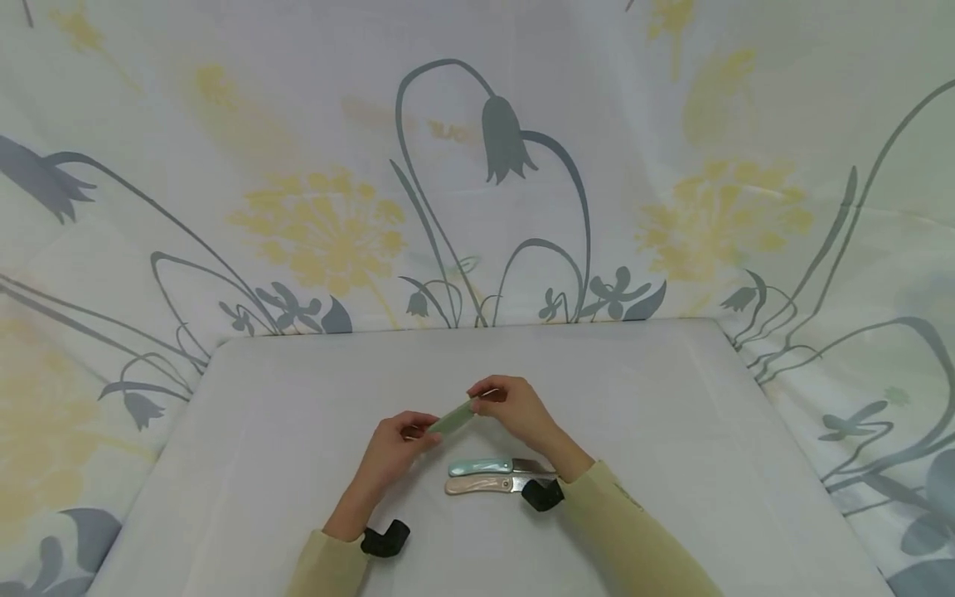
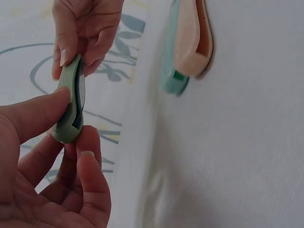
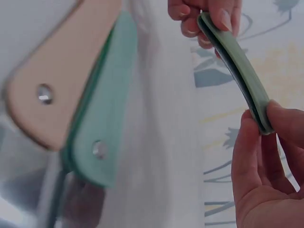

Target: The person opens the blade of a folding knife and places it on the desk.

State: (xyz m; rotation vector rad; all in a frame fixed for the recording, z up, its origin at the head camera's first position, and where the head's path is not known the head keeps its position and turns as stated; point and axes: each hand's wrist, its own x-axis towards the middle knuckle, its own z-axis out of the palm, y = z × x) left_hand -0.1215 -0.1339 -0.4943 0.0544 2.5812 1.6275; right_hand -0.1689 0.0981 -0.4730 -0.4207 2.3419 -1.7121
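Observation:
A green folding knife (image 1: 453, 419) hangs above the table between both hands, its handle slanting up to the right. My left hand (image 1: 395, 448) pinches its near end between thumb and fingers. At the far end, my right hand (image 1: 515, 406) pinches it too. In the left wrist view a thin shiny strip shows along the slot of the green knife (image 2: 70, 102), with no blade swung out. Below the hands, a teal folding knife (image 1: 479, 468) and a beige one (image 1: 477, 484) lie side by side, blades out to the right. The right wrist partly covers their blades.
A white-covered table (image 1: 298, 381) lies under everything. Behind it and at its sides hangs a pale cloth (image 1: 462, 207) printed with grey and yellow flowers. A black wrist mount (image 1: 542, 495) sits close over the blade tips; another (image 1: 385, 539) is on the left wrist.

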